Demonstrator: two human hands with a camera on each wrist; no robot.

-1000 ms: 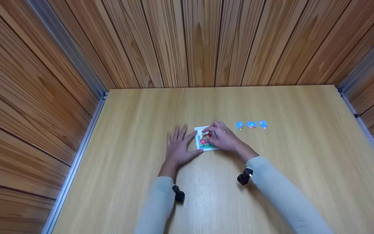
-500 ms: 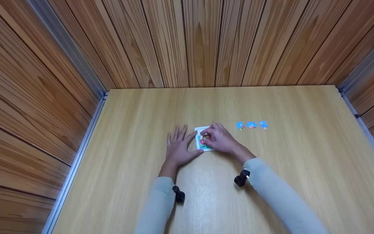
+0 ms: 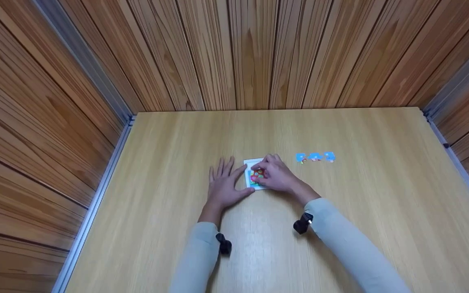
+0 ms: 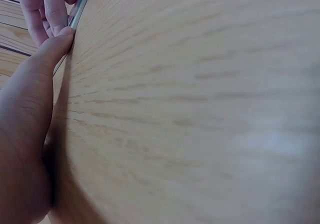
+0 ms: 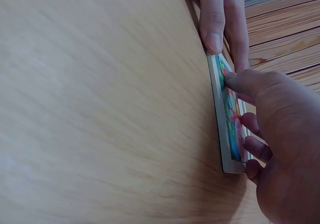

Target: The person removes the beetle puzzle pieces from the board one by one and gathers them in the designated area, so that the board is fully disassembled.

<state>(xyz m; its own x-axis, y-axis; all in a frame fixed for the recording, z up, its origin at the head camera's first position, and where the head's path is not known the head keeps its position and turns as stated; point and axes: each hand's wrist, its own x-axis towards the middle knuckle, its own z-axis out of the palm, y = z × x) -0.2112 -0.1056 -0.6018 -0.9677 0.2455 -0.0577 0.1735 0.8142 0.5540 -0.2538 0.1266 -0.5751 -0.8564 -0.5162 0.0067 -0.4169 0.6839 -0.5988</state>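
Observation:
A small white-bordered jigsaw puzzle tray (image 3: 252, 162) with a colourful picture lies on the table. My left hand (image 3: 223, 189) is spread flat at its left side, thumb and index finger touching the border. Over the tray, my right hand (image 3: 277, 175) has its thumb and index finger bent around a red puzzle piece (image 3: 257, 173) on the picture. The right wrist view shows the right thumb (image 5: 250, 81) on the picture's surface, with the other fingers curled along the tray's far side. The right hand covers the right part of the tray.
Three blue loose puzzle pieces (image 3: 315, 156) lie in a row to the right of the tray. The wooden table (image 3: 169, 162) is bounded by plank walls (image 3: 255, 53) at the back and sides, with metal rails along the corners.
The right hand has shifted slightly left and down over the tray with its fingers on the red piece, then stayed nearly still. The left hand and loose pieces have not moved.

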